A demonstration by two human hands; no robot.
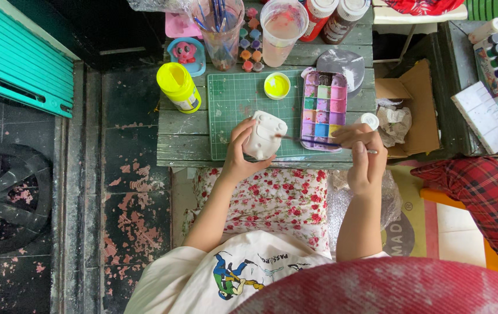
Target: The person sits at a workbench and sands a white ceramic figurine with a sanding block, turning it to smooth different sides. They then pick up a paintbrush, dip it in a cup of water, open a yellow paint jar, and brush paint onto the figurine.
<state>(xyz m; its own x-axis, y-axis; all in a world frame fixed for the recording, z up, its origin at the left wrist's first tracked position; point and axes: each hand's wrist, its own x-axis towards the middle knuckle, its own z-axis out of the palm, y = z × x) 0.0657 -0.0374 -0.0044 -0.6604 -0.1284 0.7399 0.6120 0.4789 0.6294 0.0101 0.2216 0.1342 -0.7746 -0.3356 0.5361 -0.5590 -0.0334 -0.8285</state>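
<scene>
My left hand point(238, 152) grips a white unpainted figurine point(264, 135) and holds it over the green cutting mat point(231, 99). My right hand point(363, 156) holds a thin paintbrush point(304, 139) whose tip points left and touches the figurine's right side. Just behind the brush lies a paint palette point(324, 109) with pink, purple, green, blue and yellow wells. A round lid with yellow paint point(277, 85) sits on the mat above the figurine.
A yellow paint bottle point(179, 87), a cup of brushes point(221, 29), a cup of cloudy water point(282, 29), small paint pots point(250, 43) and a pink toy point(186, 53) stand on the small wooden table point(185, 139). A cardboard box point(411, 110) and another person's red plaid leg point(487, 197) are at the right.
</scene>
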